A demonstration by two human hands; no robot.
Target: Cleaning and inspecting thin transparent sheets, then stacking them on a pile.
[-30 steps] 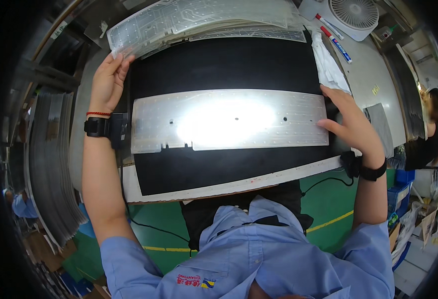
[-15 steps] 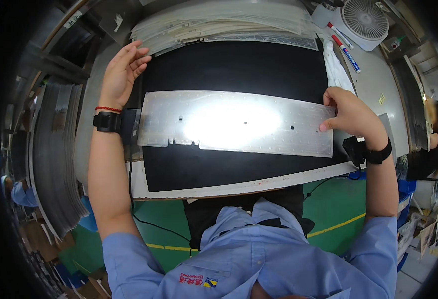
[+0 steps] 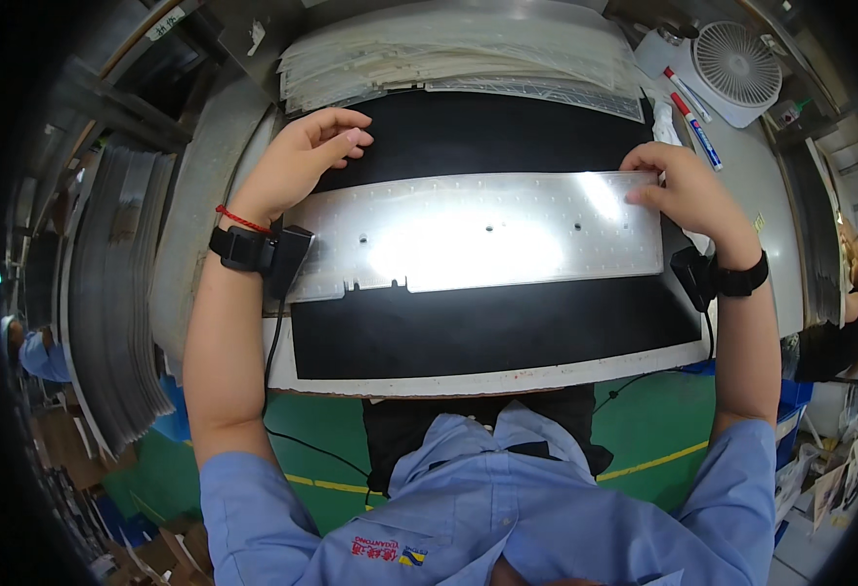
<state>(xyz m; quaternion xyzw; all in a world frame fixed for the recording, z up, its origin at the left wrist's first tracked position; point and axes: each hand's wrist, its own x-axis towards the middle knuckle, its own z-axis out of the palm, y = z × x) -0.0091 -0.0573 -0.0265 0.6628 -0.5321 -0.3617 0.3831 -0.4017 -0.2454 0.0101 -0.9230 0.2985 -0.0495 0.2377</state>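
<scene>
Red lettering (image 3: pixel 375 549) and yellow-blue logo (image 3: pixel 412 556) on blue shirt (image 3: pixel 478 518), characters on white label (image 3: pixel 165 22)

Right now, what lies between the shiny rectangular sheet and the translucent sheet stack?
Head view: a black mat, the left hand over its left part.

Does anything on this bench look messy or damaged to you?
Mildly: the stack of translucent sheets at the far edge of the black mat looks askew, its edges fanned unevenly. No spill or clear damage shows, though glare hides part of the notched sheet held by the right hand.
</scene>
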